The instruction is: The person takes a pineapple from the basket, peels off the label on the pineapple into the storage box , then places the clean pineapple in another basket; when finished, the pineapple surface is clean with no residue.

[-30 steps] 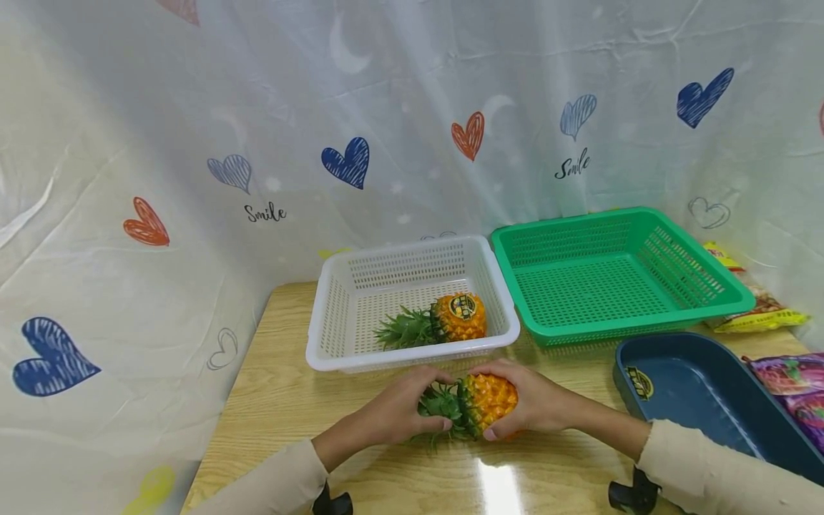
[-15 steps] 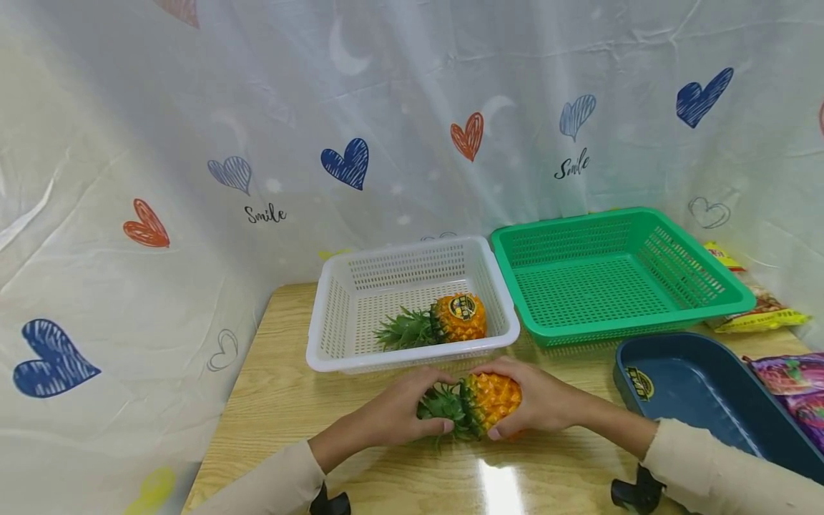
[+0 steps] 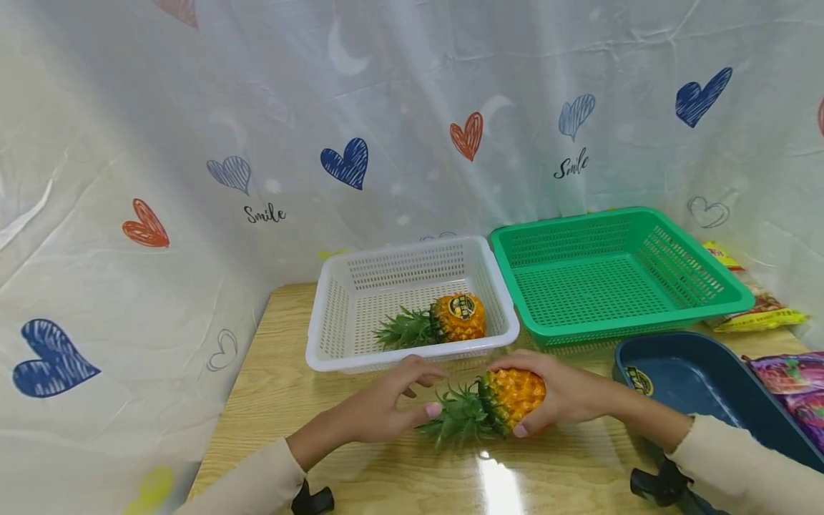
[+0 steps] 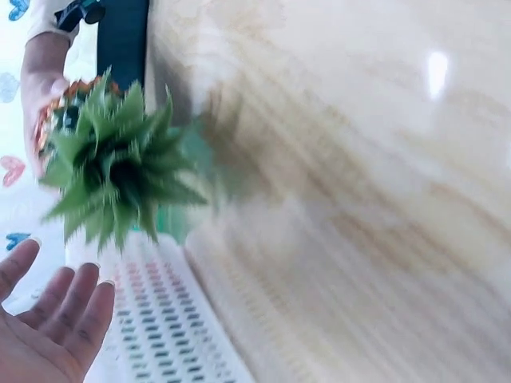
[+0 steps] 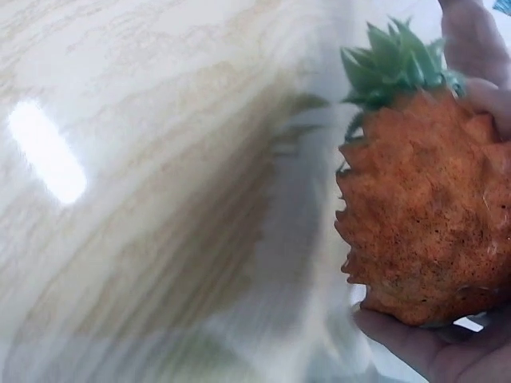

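Pineapple (image 3: 517, 398) in right hand (image 3: 569, 390), left hand (image 3: 381, 406) near leaves (image 3: 460, 415), white basket (image 3: 412, 267) behind

"Smile" (image 3: 265, 214) is printed twice on the curtain (image 3: 412, 79).
The word is set in black slanted script toward the left, beside and below a light-blue heart (image 3: 229, 174); the second "Smile" (image 3: 571, 165) is placed farther right, under another light-blue heart (image 3: 577, 115). A round black-and-gold label (image 3: 461, 307) is stuck on the pineapple (image 3: 458, 332) in the white basket (image 3: 412, 355), and a similar sticker (image 3: 640, 383) is carried by the dark blue tray (image 3: 708, 386) near its left edge; on both, the lettering is too small to be read. The print on the yellow packet (image 3: 766, 320) and the purple packets (image 3: 782, 375) cannot be made out either.
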A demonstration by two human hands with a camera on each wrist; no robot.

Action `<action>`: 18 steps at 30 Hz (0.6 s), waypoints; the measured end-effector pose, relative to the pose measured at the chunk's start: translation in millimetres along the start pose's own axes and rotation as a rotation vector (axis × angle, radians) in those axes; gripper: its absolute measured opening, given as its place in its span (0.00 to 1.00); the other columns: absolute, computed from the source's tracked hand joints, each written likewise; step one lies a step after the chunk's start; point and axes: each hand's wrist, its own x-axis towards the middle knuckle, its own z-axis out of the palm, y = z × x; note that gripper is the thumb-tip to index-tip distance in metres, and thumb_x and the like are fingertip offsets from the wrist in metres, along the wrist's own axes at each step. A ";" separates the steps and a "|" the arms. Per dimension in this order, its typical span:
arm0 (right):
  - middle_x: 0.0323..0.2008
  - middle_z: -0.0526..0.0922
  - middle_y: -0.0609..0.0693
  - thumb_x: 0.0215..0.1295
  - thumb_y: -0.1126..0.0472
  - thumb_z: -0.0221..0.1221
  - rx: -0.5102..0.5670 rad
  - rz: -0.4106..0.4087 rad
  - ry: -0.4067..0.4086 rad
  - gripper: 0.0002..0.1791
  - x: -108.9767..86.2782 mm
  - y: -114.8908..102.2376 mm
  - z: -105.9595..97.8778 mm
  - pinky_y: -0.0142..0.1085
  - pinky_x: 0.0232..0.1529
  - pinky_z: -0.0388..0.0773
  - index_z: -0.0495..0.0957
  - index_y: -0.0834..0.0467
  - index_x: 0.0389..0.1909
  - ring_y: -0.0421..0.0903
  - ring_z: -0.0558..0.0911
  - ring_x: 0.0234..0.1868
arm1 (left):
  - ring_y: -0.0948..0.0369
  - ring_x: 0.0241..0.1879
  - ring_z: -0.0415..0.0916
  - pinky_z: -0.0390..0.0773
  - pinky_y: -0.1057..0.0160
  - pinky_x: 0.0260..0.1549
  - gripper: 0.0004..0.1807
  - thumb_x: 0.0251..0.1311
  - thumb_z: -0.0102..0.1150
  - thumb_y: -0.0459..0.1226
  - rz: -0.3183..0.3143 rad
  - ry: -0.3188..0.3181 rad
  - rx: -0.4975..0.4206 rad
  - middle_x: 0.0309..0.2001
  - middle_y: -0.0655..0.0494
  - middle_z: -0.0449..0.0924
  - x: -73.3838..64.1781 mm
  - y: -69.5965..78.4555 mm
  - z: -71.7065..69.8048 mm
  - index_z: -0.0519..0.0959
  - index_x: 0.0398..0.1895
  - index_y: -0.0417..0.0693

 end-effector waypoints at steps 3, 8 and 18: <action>0.54 0.75 0.52 0.51 0.53 0.74 0.025 -0.024 -0.012 0.41 -4.9 -2.4 -7.6 0.37 0.37 0.81 0.70 0.43 0.68 0.44 0.75 0.45 | 0.56 0.61 0.73 0.77 0.55 0.56 0.25 0.72 0.55 0.51 0.029 0.051 0.039 0.65 0.61 0.69 -3.2 1.1 -8.6 0.65 0.70 0.67; 0.58 0.72 0.54 0.53 0.57 0.74 0.086 0.003 -0.023 0.40 -14.3 -13.3 -21.9 0.40 0.36 0.83 0.69 0.43 0.69 0.46 0.78 0.44 | 0.58 0.59 0.75 0.78 0.52 0.54 0.26 0.70 0.59 0.50 0.063 0.149 0.128 0.60 0.62 0.72 -8.1 1.5 -23.6 0.69 0.68 0.60; 0.58 0.70 0.58 0.56 0.62 0.71 0.096 -0.023 -0.012 0.39 -31.2 -22.7 -56.7 0.41 0.35 0.83 0.68 0.49 0.69 0.48 0.78 0.43 | 0.56 0.57 0.73 0.75 0.48 0.55 0.27 0.67 0.62 0.51 0.022 0.231 0.260 0.59 0.58 0.74 -13.5 -8.7 -46.8 0.72 0.66 0.55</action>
